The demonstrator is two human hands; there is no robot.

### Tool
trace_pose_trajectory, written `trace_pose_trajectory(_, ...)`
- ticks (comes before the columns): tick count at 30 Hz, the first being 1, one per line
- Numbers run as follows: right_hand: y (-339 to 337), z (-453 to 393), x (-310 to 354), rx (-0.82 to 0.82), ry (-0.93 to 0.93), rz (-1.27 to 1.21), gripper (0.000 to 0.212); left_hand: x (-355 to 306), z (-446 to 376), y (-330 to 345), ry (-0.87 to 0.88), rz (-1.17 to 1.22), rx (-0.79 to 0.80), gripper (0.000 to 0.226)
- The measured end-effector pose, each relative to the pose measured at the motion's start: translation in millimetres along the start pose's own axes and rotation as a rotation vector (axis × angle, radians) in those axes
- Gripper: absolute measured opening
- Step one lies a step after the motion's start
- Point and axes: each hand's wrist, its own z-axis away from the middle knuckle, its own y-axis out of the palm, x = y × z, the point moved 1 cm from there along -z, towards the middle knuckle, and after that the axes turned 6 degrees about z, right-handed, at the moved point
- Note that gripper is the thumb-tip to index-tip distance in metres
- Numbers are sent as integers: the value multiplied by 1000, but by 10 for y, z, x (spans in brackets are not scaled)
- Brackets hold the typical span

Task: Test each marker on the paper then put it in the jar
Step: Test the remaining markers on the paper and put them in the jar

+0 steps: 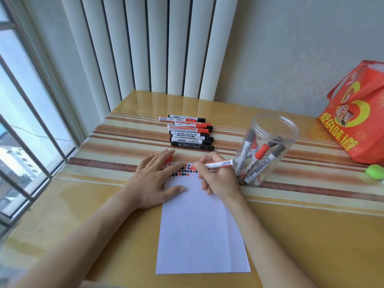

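Note:
A white sheet of paper lies lengthwise on the table, with rows of small red and black marks along its far edge. My right hand grips a red marker, its tip down at those marks. My left hand lies flat with fingers spread on the paper's far left corner; a red cap peeks out beside its fingers. A clear plastic jar stands to the right of the paper and holds several capped markers. Farther back, several red and black markers lie in a row.
A red gift bag stands at the right edge of the table, with a small green object beside it. Vertical blinds and a wall close the back; a barred window runs along the left. The table is glossy yellow with a striped band.

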Motion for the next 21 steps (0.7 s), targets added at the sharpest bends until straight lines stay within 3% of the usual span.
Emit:
trace_pose_trajectory(8,15,4,-36,-70,55,63,17,-5,2,19,-14,-40,22,80)
trace_pose_trajectory(21,34,-13,-82,-33,29,91,19,-4,0,25,-11,-37,4,81)
